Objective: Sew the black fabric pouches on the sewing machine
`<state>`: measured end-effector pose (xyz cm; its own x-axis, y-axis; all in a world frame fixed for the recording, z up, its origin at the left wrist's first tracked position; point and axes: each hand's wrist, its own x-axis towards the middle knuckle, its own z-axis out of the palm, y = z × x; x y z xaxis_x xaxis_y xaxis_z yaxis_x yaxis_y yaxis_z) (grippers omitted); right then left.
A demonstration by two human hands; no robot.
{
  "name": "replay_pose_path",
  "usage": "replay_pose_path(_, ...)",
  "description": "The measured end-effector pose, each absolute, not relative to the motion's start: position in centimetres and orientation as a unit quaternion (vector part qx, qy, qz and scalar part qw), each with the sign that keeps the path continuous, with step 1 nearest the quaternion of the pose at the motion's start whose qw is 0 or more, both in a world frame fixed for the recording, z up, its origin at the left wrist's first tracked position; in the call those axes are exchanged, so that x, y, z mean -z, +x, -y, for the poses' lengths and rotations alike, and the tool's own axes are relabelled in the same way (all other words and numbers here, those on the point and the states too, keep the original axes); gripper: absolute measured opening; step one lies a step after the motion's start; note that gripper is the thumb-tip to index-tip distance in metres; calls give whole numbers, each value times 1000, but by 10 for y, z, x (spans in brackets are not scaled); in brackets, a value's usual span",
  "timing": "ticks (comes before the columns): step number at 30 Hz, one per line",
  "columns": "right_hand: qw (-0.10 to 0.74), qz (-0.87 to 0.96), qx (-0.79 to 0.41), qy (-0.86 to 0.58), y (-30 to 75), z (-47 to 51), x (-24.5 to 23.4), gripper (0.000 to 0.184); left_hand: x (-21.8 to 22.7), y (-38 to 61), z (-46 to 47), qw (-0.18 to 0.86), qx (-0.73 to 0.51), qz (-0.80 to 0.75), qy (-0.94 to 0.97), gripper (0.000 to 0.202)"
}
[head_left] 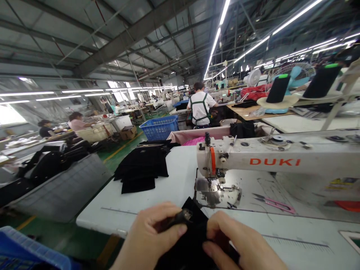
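My left hand (157, 232) is closed around what looks like a dark lighter (185, 215), its metal end pointing right over a black fabric piece (185, 247). At the right, my right hand (233, 240) pinches the edge of this fabric between thumb and fingers. The fabric hangs at the table's front edge, one corner reaching up onto the tabletop, its lower part cut off by the frame. Just beyond stands a white sewing machine (270, 157), with its presser foot (210, 184) over a worn metal plate. Pink-handled thread snips (274, 203) lie right of that plate.
A stack of black fabric pieces (143, 161) lies on the table's (180, 165) far left. Behind are a pink-lined bin (180, 135) and a blue basket (159, 127). A grey bin (64, 191) of black goods stands left. Thread cones (278, 89) stand right; a co-worker (201, 105) sits ahead.
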<state>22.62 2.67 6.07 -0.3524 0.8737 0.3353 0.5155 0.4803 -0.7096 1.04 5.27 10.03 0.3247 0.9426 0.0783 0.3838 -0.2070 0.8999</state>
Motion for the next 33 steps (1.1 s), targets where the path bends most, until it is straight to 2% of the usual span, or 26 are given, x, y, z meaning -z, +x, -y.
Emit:
replay_pose_path(3,402,808,-285,-323,219,-30,-74,21,-136,5,-78,439,-262,-450,732,12)
replay_pose_path(6,424,813,-311,-250,214,-38,-57,31,-133,5,-109,498,-184,-431,729,20)
replay_pose_path(9,378,832,-299,-275,212,-49,-14,44,-83,11,-140,450,-154,-458,751,24)
replay_pose_path(12,250,889,-144,-356,211,-68,25,36,-26,27,-172,403,-147,-481,764,28)
replay_pose_path(15,200,895,-61,-395,217,-99,39,22,7,48,-207,334,-152,-498,786,31)
replay_pose_path(18,194,891,-30,-410,229,-130,36,15,15,69,-235,261,-171,-499,808,23)
replay_pose_path(26,231,898,-19,-374,267,-137,51,26,25,89,-200,164,-175,-436,867,9)
replay_pose_path(31,277,885,-24,-374,269,-129,63,26,24,72,-173,153,-162,-374,900,30)
replay_pose_path(33,283,881,-28,-378,266,-130,63,26,25,66,-177,145,-158,-349,912,32)
